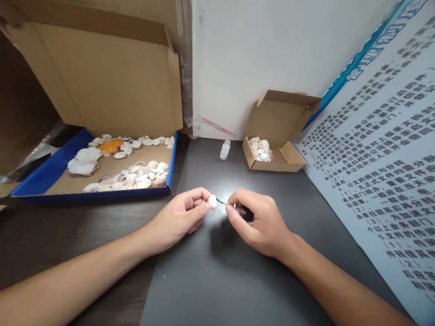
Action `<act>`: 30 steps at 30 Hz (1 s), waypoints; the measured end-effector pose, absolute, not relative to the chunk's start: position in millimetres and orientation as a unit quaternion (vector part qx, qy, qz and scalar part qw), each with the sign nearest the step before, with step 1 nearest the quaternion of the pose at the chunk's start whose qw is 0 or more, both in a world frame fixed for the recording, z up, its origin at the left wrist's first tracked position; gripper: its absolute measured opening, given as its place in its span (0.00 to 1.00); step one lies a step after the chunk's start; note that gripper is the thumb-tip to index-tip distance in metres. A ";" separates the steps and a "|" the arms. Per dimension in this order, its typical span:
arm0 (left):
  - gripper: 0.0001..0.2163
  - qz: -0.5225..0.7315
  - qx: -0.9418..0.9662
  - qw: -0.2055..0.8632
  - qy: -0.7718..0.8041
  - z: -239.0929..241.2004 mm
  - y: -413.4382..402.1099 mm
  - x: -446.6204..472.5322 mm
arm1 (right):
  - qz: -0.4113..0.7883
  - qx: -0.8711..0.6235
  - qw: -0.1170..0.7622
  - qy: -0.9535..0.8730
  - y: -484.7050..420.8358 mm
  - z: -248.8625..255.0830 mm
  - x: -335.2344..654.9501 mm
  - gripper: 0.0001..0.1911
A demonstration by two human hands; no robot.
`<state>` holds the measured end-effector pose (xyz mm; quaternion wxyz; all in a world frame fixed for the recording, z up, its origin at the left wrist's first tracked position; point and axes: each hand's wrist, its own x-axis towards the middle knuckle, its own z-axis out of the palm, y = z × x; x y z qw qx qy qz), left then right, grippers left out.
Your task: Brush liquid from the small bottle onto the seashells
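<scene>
Between the thumb and fingers of my left hand (180, 216) is a small white seashell (213, 202), held above the dark table. My right hand (263, 222) is closed around a small brush with a black cap-like handle (249, 215). The brush's thin dark tip points left and reaches the shell's right edge; I cannot tell whether it touches. Beyond my hands stands a small uncapped glass bottle (224, 150) with whitish contents.
At the left, an open blue-sided cardboard box (172, 165) holds many shells, one of them orange. A smaller open cardboard box (278, 168) with white shells stands at the back right. A white wall (224, 68) rises behind, and a printed poster (384, 167) borders the right side.
</scene>
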<state>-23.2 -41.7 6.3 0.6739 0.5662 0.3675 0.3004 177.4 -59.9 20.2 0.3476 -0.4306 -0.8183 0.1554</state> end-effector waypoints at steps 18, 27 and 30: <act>0.14 0.300 0.574 0.668 0.367 5.5 -40.3 -24.4 | 0.171 -0.436 0.303 -0.830 -59.9 16.1 178.0 0.06; 0.13 0.299 0.572 0.671 0.367 4.7 -40.2 -23.6 | 0.162 -0.444 0.312 -0.824 -59.8 17.4 178.1 0.06; 0.13 0.301 0.570 0.671 0.366 4.4 -40.1 -23.9 | 0.160 -0.467 0.284 -0.822 -58.8 15.7 178.3 0.06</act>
